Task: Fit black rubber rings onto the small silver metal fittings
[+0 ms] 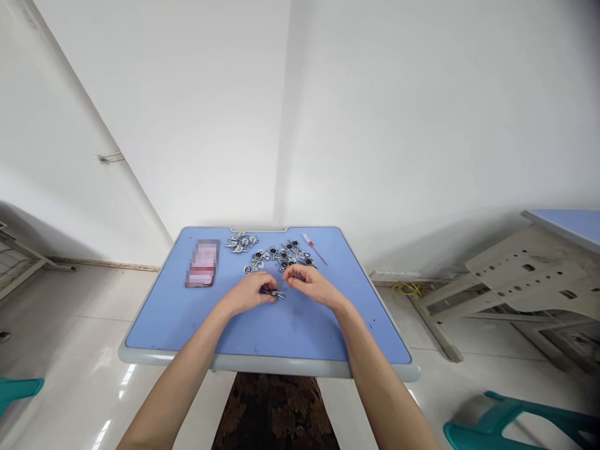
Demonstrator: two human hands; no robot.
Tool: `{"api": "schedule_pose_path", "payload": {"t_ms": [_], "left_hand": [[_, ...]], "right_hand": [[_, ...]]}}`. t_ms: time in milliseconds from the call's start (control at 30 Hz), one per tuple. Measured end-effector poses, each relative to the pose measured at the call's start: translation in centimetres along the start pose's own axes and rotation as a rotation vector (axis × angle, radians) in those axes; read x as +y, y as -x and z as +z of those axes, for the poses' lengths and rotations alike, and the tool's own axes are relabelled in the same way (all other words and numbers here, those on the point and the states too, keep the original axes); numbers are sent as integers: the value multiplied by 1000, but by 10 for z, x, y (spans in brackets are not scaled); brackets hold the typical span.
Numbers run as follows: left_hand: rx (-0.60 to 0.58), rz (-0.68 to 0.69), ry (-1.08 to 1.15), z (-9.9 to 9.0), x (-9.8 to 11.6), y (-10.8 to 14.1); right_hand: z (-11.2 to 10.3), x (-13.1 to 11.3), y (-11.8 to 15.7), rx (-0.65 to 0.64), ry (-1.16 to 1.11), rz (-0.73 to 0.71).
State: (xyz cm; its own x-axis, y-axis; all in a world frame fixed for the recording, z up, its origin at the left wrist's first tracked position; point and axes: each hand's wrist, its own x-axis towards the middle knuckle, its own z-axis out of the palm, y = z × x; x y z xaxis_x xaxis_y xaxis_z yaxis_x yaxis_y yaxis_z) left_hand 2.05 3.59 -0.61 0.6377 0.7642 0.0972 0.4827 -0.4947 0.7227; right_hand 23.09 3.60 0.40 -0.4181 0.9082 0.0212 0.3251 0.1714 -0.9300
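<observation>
Between the thumb and fingers of my left hand (248, 294) is a small metal part with a dark round piece (277, 294), held just above the desk's blue top. To its right, my right hand (310, 284) has its thumb and fingertips drawn together in a pinch. Anything between those fingertips is too small to make out. Just beyond both hands lies a loose pile of metal parts with black round pieces (284, 255). A smaller heap of plain silver metal parts (240, 242) sits farther back on the left.
A phone (202, 264), its screen blurred out, lies on the desk (164, 319) at left. A thin screwdriver (315, 249) with a clear and red handle rests at the back right. White wall rises behind. Teal stools (510, 419) and another desk (569, 225) stand around.
</observation>
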Motion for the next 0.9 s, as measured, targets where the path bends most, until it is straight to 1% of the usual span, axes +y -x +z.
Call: {"api": "schedule_pose_path", "payload": {"t_ms": [100,233,300,367,433,500,567,667,733,833,900], "left_hand": [[0,-5,3,0,0,0],[-11,-16,4,-1,1,0],[-17,-28,1,-1,2,1],[-17,-39,-2,0,1,1],[-15,-46,-7,0,1,1],[-23,-41,-11,0,1,2],[-34,-25,-12,-1,1,2],[-44,-12,-1,-2,2,1],[-42,-31,1,-2,2,1],[-35,-51,-34,0,3,1],[-38,-40,-54,1,3,1]], "right_hand": [[2,-2,2,-110,62,8],[4,-1,2,-168,112,26],[3,0,1,-127,119,35],[2,1,1,-33,104,52],[0,2,1,36,16,81],[0,2,1,48,-129,93],[0,0,1,49,-245,71],[2,-4,2,77,-317,24],[3,-7,2,128,-291,11],[3,-8,2,236,-139,-6],[5,-7,1,278,-92,-29]]}}
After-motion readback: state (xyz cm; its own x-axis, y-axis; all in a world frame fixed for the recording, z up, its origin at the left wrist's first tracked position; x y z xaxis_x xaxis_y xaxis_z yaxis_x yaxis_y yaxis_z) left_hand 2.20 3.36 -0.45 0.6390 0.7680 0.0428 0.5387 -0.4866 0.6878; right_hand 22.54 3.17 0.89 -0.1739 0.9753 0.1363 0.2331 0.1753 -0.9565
